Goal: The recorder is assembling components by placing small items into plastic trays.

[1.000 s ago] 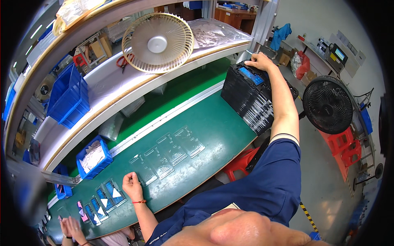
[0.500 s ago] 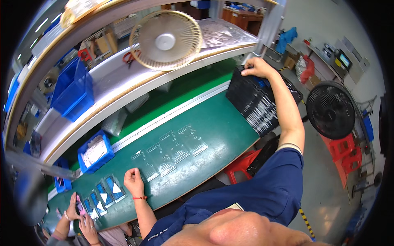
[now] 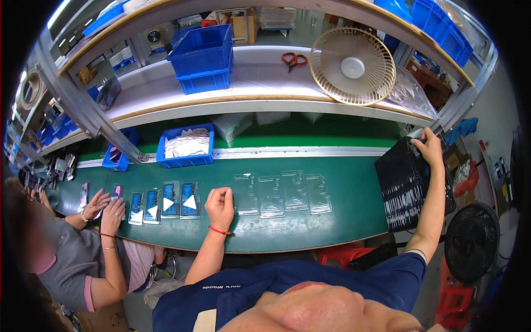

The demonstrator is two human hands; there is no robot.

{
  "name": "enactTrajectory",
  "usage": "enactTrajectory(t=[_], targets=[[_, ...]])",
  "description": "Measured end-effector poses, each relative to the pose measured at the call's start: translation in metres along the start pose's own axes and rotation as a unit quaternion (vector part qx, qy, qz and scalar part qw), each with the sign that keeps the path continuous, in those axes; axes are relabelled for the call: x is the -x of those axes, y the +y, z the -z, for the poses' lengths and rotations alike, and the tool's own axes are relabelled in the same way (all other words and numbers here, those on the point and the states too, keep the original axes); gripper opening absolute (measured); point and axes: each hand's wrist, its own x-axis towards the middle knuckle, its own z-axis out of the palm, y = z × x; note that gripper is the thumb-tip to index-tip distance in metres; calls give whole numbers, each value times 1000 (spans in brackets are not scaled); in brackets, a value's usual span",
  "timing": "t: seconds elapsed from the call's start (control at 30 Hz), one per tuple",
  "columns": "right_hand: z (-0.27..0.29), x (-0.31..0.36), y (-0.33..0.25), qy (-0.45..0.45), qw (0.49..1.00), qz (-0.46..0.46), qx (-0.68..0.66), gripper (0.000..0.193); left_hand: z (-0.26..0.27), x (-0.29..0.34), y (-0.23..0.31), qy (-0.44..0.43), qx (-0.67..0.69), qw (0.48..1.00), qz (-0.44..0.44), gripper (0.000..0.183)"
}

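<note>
My left hand (image 3: 220, 207) is held over the green bench (image 3: 348, 224), its fingers closed in a pinch; what they hold, if anything, is hidden. Just right of it lie several clear plastic blister trays (image 3: 271, 196), side by side. To its left is a group of similar clear trays (image 3: 189, 200) with dark blue inserts and white triangular pieces on them. On the far right my right hand (image 3: 428, 149) grips the top edge of a black box (image 3: 401, 182) whose side shows rows of pale slot-like marks.
At the left a co-worker's hands (image 3: 105, 207) handle a small pink item. A blue bin (image 3: 184, 162) of white paper pieces stands at the back. The shelf (image 3: 260, 105) above carries blue crates (image 3: 202, 58), red scissors (image 3: 293, 60) and a round fan grille (image 3: 332, 83). A black fan (image 3: 471, 243) stands right.
My view has turned left and levelled, so the bench now runs straight across and more of the co-worker shows. My right hand remains at the black box; my left stays closed beside the clear trays.
</note>
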Motion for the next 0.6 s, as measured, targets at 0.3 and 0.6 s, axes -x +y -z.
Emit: enactTrajectory(t=[0.3,0.6], targets=[[-29,76,-214,112,957,65,-261,30,-33,44,56,-385,298,868,97,39],[-163,154,-370,-186,817,37,-544,29,-30,59,48,-403,495,694,333,47]])
